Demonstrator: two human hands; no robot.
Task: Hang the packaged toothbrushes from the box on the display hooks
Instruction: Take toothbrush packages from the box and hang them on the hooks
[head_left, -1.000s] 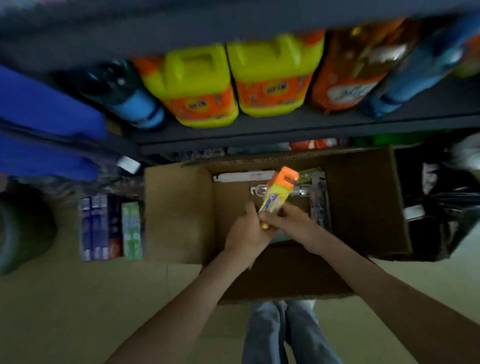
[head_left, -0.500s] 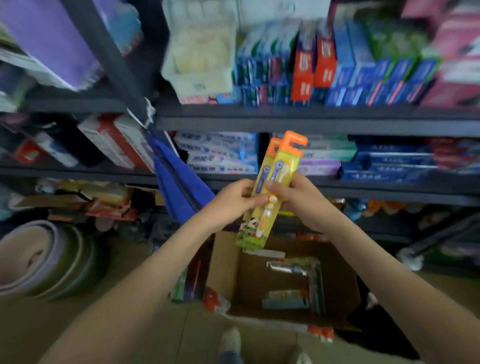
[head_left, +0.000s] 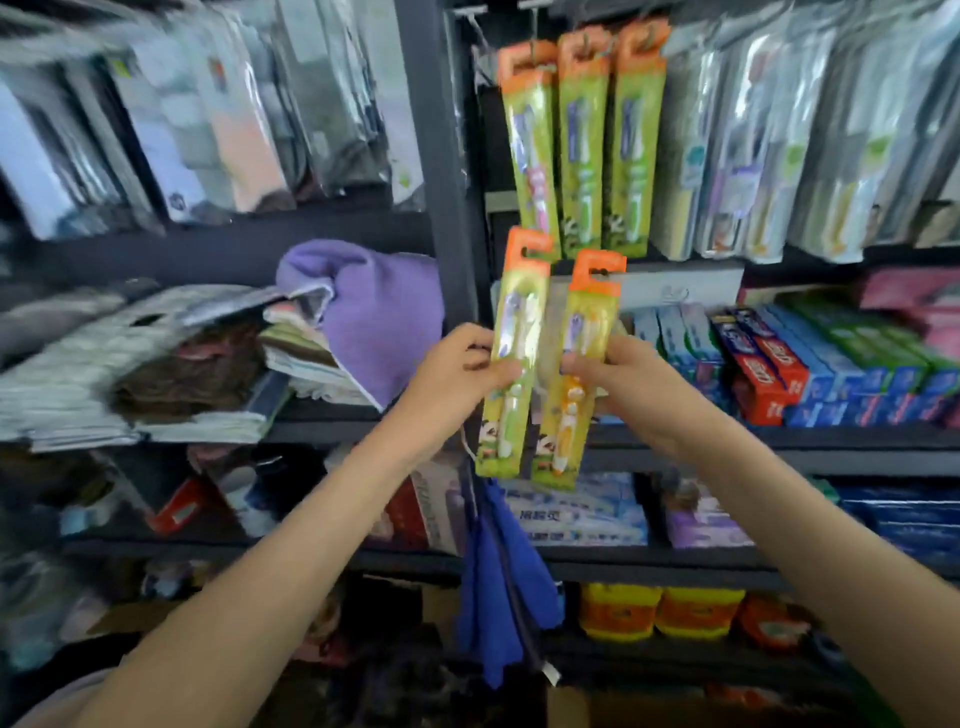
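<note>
The shelves (head_left: 311, 236) hold toothpaste boxes (head_left: 779, 364) at 3 o'clock and a purple towel (head_left: 379, 312) at 9. Three toothbrush packs (head_left: 582, 150) hang from hooks (head_left: 586, 37) at 12. Just below them, the left hand (head_left: 452, 384) has its fingers curled round the left pack (head_left: 519, 306). The right hand (head_left: 623, 379) pinches the right pack (head_left: 587, 312) just beside it.

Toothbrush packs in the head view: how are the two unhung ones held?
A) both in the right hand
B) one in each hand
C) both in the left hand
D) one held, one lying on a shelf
B: the left hand grips the left pack and the right hand grips the right pack, below three hung packs.
</note>
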